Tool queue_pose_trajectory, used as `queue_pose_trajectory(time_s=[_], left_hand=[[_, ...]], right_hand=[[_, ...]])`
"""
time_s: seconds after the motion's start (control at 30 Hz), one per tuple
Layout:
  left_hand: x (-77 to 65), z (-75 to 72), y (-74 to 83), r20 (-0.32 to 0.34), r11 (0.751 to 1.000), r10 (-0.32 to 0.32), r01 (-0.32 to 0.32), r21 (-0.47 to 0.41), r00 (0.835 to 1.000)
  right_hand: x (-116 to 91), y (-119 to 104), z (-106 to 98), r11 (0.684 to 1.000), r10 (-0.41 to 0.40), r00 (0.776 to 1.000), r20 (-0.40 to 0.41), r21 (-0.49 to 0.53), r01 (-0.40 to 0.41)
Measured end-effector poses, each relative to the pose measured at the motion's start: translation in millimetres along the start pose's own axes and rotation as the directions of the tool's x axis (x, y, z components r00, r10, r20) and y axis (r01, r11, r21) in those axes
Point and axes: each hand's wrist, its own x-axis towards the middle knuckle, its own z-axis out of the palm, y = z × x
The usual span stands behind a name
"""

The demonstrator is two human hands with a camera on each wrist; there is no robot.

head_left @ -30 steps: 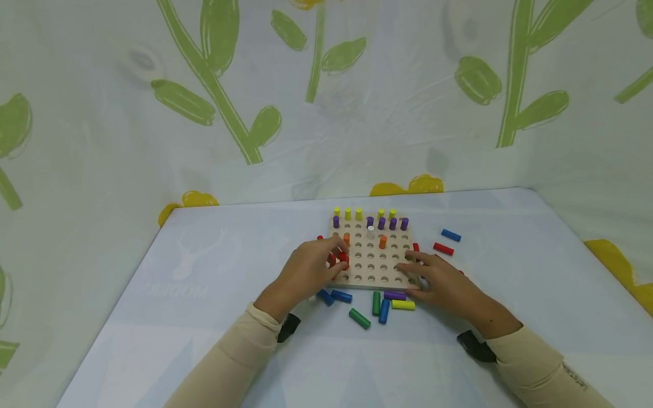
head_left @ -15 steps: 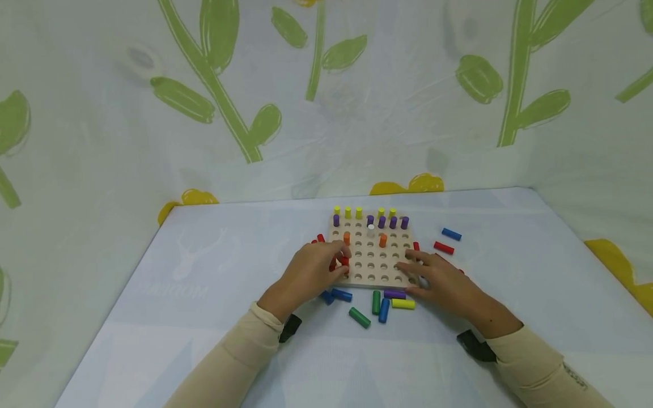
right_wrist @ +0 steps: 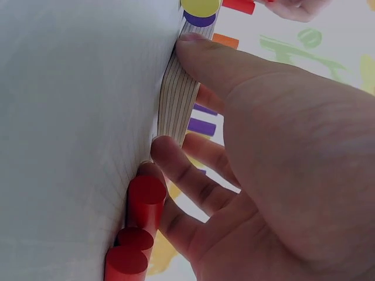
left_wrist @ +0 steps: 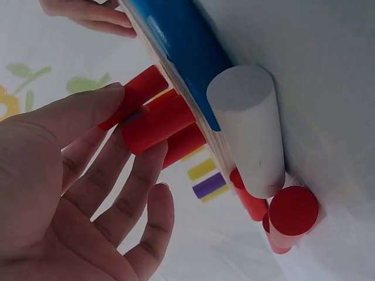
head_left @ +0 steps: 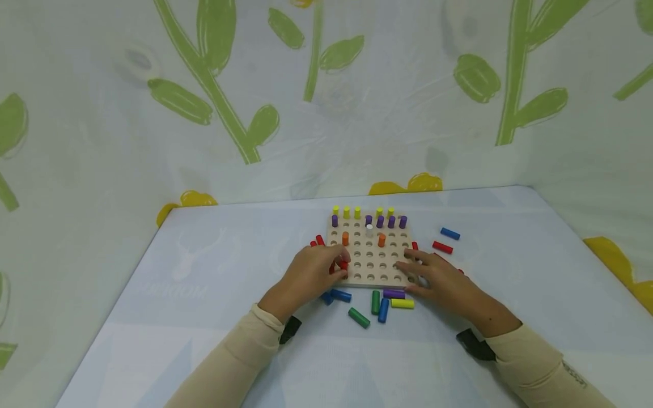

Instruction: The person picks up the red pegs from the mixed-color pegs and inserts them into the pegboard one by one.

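Over the near left part of the wooden pegboard [head_left: 363, 260], my left hand [head_left: 310, 273] pinches a red peg [left_wrist: 142, 92] between thumb and fingertips. The peg's lower end is at or close to the board; whether it sits in a hole I cannot tell. Other red pegs [left_wrist: 158, 124] stand upright beside it, mostly hidden by the hand in the head view. My right hand [head_left: 442, 283] rests at the board's near right corner, thumb and fingers spread along its edge [right_wrist: 179, 96]. Yellow pegs [head_left: 357, 213], purple pegs [head_left: 380, 222], orange pegs [head_left: 381, 241] and a white peg [head_left: 369, 230] stand in the board.
Before the board lie green pegs [head_left: 359, 317], blue pegs [head_left: 383, 310], a purple peg [head_left: 394, 294] and a yellow peg [head_left: 402, 304]. A blue peg [head_left: 450, 233] and red pegs [head_left: 442, 247] lie to the right. More red pegs [head_left: 319, 240] lie at the left.
My left hand has shifted slightly right and lower, bringing the pinched red peg down toward the board. The right hand stays in place at the corner.
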Motion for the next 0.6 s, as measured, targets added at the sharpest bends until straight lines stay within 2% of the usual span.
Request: queue_pose_trajectory(time_s=[0.6], left_hand=[[-1.0,4.4,-2.4,0.013,1.0,0.017,-0.017,-0.016,1.0]], right_hand=[[0.4,-1.4,2.1,0.999,0.032,0.999,0.005,0.02,-0.032]])
